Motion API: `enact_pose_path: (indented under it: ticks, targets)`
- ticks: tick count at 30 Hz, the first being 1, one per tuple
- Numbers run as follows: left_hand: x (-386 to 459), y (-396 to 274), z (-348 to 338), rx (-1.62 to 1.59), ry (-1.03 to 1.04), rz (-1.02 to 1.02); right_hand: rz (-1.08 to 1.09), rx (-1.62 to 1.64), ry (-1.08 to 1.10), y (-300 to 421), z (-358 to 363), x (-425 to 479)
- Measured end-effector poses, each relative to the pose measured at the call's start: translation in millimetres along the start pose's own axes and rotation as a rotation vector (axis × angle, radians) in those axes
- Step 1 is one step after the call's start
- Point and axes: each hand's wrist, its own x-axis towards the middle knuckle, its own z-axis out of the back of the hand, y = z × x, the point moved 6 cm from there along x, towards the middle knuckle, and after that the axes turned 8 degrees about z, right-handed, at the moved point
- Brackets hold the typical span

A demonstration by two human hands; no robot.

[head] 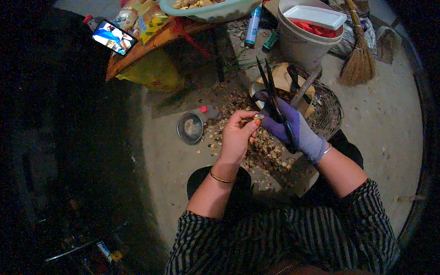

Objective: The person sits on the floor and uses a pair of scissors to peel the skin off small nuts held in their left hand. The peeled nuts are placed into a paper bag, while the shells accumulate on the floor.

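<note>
Between its thumb and fingertips, my bare left hand [239, 132] holds a small pale nut-like piece [258, 118]. My right hand [292, 125], in a purple and grey glove, has a dark long-bladed metal tool [271, 86], like tongs or shears, across its palm; its two tips point up and away. The gloved fingertips meet the same small piece. Below both hands, many broken shells and pale bits [264, 151] lie scattered on the floor. A small metal bowl [190, 128] with some pale residue stands left of them.
A red-capped bottle [213, 112] lies near the bowl. Beyond my right hand is a round wicker basket [331, 110] holding a wooden-handled tool. Farther off are a white bucket [309, 37], a straw broom [359, 65] and a wooden table [117, 67] bearing a phone [114, 37] and a pale green basin [209, 13].
</note>
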Motion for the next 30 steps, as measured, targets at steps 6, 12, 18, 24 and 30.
enact_pose_path:
  ticks: [6,12,18,24,30]
  targets:
    - [-4,11,-2,-0.178,0.064,0.126,-0.231,0.341,0.174,-7,-3,-7]
    - [-6,7,-5,0.114,-0.019,0.006,-0.049,0.187,0.125,-5,2,-8]
    - [-6,15,-5,-0.188,0.086,0.133,-0.289,0.430,0.170,-7,-2,-13]
    - [-5,20,-8,-0.261,0.172,0.118,-0.281,0.771,0.096,-16,-6,-12]
    - [-2,25,-6,-0.495,0.284,0.198,-0.421,0.774,0.161,-7,-8,-12]
